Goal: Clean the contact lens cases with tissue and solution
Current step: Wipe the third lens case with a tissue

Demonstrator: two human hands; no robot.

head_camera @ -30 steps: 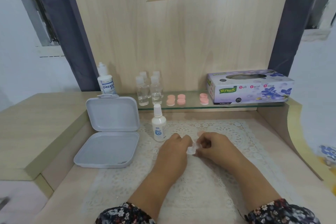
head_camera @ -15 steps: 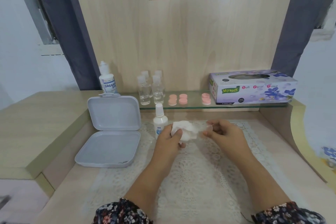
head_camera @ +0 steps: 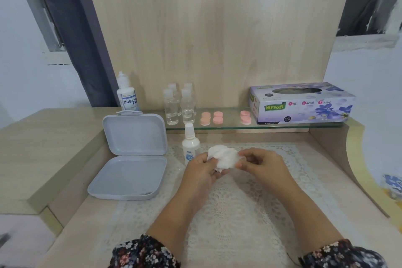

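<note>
My left hand (head_camera: 202, 172) grips a crumpled white tissue (head_camera: 224, 156) above the lace mat (head_camera: 228, 213). My right hand (head_camera: 263, 163) pinches a small pale lens case part against the tissue's right edge; the tissue and my fingers hide most of it. A small white solution bottle (head_camera: 190, 143) stands just left of my hands. Pink lens cases (head_camera: 212, 118) lie in pairs on the glass shelf (head_camera: 228, 127), with one more pair (head_camera: 245, 116) to their right. A larger solution bottle (head_camera: 127, 95) stands at the back left.
An open grey plastic box (head_camera: 132, 159) lies left of the mat. Several clear small bottles (head_camera: 179, 106) stand on the shelf, and a purple tissue box (head_camera: 302, 104) sits at its right end. A raised wooden ledge runs along the left.
My hands rose from the mat and moved back toward the shelf. The tissue, bunched small between my fingers before, now shows as a larger wad with my right fingertips pressed into it.
</note>
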